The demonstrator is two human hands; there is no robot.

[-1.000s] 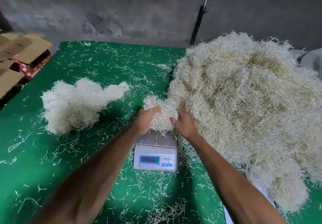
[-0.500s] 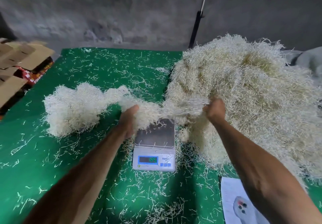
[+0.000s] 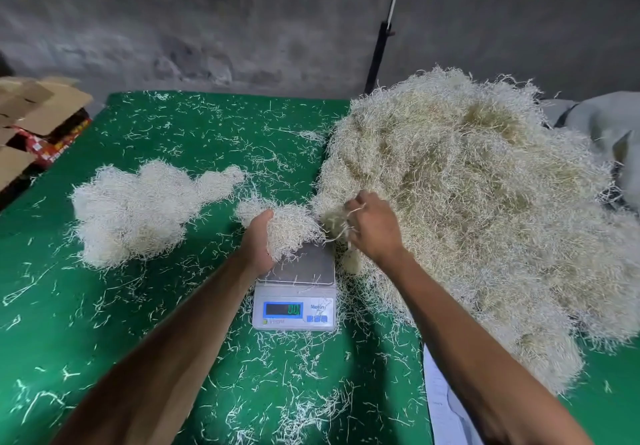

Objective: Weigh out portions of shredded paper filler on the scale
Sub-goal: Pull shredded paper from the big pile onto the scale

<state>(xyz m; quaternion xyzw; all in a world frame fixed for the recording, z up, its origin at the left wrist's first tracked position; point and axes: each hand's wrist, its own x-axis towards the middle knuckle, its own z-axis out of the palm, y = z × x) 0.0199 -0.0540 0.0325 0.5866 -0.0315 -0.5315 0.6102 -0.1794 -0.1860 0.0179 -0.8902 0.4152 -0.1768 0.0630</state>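
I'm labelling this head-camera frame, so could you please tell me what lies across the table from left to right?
Cardboard boxes → small filler pile → left hand gripping a filler clump → scale → right hand pulling strands → big filler heap.

The scale (image 3: 294,300) carries the only writing that can be made out. Its blue display (image 3: 283,309), just below the left hand (image 3: 258,243) on the front panel, shows green digits that look like "00", though they are too blurred to be sure. To the right of the display stands a brand word beginning "Mei"; the rest is unclear. Small print under the display cannot be read.
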